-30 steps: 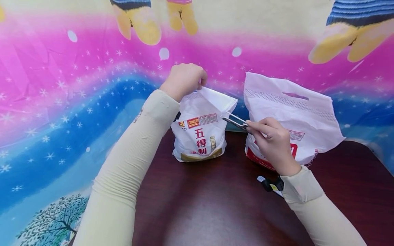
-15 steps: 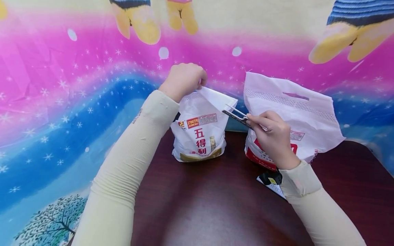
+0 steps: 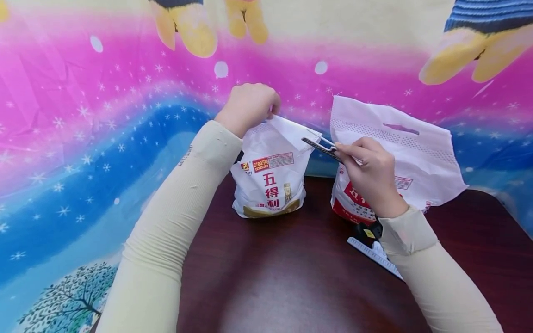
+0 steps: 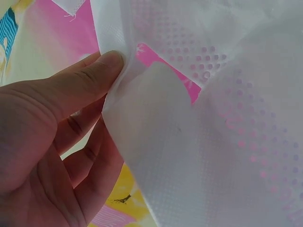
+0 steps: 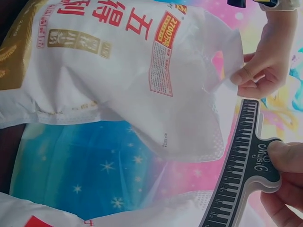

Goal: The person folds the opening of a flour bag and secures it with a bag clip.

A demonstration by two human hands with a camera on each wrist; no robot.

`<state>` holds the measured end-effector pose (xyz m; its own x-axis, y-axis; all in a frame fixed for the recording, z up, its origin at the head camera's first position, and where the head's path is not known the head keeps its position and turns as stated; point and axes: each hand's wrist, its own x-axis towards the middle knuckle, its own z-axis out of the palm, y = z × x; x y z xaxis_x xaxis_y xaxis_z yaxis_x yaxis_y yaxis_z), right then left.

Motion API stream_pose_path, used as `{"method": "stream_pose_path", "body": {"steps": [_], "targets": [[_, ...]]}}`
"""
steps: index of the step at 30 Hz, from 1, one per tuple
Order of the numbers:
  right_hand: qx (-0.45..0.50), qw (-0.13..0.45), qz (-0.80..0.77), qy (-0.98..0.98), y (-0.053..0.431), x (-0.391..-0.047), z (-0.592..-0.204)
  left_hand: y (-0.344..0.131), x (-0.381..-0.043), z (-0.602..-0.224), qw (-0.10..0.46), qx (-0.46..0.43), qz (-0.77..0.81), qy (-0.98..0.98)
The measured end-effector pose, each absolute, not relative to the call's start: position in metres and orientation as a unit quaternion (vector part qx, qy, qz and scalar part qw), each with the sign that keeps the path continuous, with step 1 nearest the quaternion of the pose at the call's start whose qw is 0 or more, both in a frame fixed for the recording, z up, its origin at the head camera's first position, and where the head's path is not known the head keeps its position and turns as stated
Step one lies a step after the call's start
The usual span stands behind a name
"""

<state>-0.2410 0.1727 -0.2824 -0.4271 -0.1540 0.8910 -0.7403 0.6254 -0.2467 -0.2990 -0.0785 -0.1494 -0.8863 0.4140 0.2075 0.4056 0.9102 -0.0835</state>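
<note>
My left hand (image 3: 251, 104) pinches the top edge of a white bag (image 3: 272, 180) with red Chinese print and a gold base. In the left wrist view, thumb and fingers hold the white fabric (image 4: 156, 123) beside its handle slot. My right hand (image 3: 372, 178) holds a long clip (image 5: 239, 156) by its grip between thumb and fingers. Black-and-white piano keys and the word "Music" decorate the clip. Its two long bars stand apart in the head view, their far ends overlapping the bag's upper right corner.
A second white bag (image 3: 416, 157) with a handle slot and red print stands to the right, partly behind my right hand. A pale marked strip (image 3: 370, 256) lies on the dark wooden table (image 3: 270, 277) by my right sleeve. A colourful snowflake-patterned cloth (image 3: 125, 92) hangs behind.
My right hand has risen with the clip, bringing it up to the bag's top corner. More of the pale strip on the table shows. The left hand keeps its grip, nearly still.
</note>
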Motion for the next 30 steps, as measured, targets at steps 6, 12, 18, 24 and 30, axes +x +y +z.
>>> {"method": "stream_pose_path", "body": {"steps": [6, 12, 18, 24, 30], "targets": [[0.296, 0.450, 0.327, -0.777, 0.168, -0.248, -0.276, -0.079, -0.299, -0.148, 0.116, -0.211, 0.025, -0.970], [0.300, 0.440, 0.321, -0.783, 0.165, -0.254, -0.273, -0.078, -0.298, -0.148, 0.116, -0.213, 0.027, -0.970], [0.296, 0.429, 0.297, -0.800, 0.163, -0.255, -0.269, -0.077, -0.297, -0.149, 0.115, -0.214, 0.026, -0.970], [0.300, 0.424, 0.285, -0.806, 0.157, -0.257, -0.262, -0.078, -0.297, -0.150, 0.119, -0.216, 0.030, -0.969], [0.301, 0.420, 0.273, -0.812, 0.154, -0.260, -0.258, -0.079, -0.298, -0.151, 0.125, -0.219, 0.029, -0.967]]}}
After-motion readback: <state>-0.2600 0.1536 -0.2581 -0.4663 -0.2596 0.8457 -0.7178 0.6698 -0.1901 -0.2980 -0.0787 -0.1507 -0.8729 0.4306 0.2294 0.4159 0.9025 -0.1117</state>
